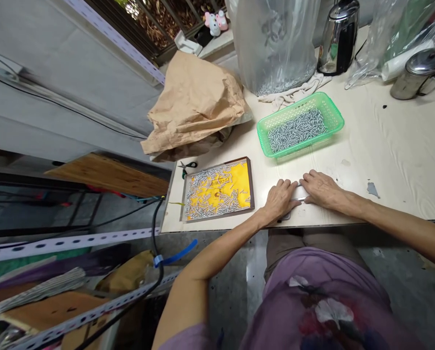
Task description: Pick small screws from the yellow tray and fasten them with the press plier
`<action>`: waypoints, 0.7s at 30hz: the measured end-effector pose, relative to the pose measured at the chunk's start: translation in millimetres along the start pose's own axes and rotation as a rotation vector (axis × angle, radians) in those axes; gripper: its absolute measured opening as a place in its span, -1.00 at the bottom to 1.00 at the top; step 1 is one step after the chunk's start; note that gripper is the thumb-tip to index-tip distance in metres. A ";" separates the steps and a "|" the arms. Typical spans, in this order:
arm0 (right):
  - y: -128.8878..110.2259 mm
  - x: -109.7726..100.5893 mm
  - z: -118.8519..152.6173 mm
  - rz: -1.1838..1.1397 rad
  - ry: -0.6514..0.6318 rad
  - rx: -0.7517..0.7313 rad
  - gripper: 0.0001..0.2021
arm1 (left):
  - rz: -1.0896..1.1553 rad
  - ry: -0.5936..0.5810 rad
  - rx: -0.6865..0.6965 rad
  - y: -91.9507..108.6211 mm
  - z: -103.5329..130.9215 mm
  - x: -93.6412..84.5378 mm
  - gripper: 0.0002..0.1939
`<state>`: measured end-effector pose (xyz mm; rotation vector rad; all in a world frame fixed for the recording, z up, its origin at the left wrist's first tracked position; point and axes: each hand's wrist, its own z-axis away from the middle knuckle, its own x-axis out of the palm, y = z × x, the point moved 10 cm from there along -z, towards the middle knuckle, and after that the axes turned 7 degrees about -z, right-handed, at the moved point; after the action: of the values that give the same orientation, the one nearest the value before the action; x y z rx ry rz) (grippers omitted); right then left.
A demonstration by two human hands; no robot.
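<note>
At the table's front edge my left hand (pixel 280 198) and my right hand (pixel 320 188) lie close together with fingers curled. Between them is a small flat silvery piece (pixel 299 193), its two ends covered by my fingers and thumbs. What exactly it is cannot be made out. To the left of my left hand sits a shallow tray (pixel 252 187) with a yellow bottom, strewn with small metal pins (pixel 206 209). Beyond my hands stands a green plastic basket (pixel 297 149) with many similar pins in it.
Small scissors (pixel 187 167) lie behind the tray. A crumpled brown paper bag (pixel 199 102), a big clear plastic bag (pixel 275 43), a cloth (pixel 293 92), a kettle (pixel 339 39) and a metal pot (pixel 417 75) stand toward the back. The table (pixel 395 146) ends just before my lap.
</note>
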<state>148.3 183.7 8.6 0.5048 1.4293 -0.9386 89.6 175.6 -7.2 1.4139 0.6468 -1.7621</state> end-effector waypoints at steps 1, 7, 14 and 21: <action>-1.1 0.4 0.9 -0.004 0.006 -0.005 -0.70 | 0.002 -0.009 0.006 1.6 -0.5 -0.2 -0.51; -7.0 7.3 9.8 -0.040 0.017 -0.043 -0.87 | 0.032 -0.063 -0.035 3.4 -1.7 3.4 -0.78; -0.9 3.4 16.8 -0.007 0.121 -0.005 -0.86 | 0.027 -0.003 -0.064 3.7 -0.6 -0.9 -0.72; 25.6 -7.3 9.5 -0.142 0.120 -0.115 -0.52 | 0.117 0.392 -0.027 23.6 24.6 15.8 -0.56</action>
<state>175.1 192.5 10.9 0.3830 1.6348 -0.9454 93.3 138.9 -14.4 1.7592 0.7691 -1.3908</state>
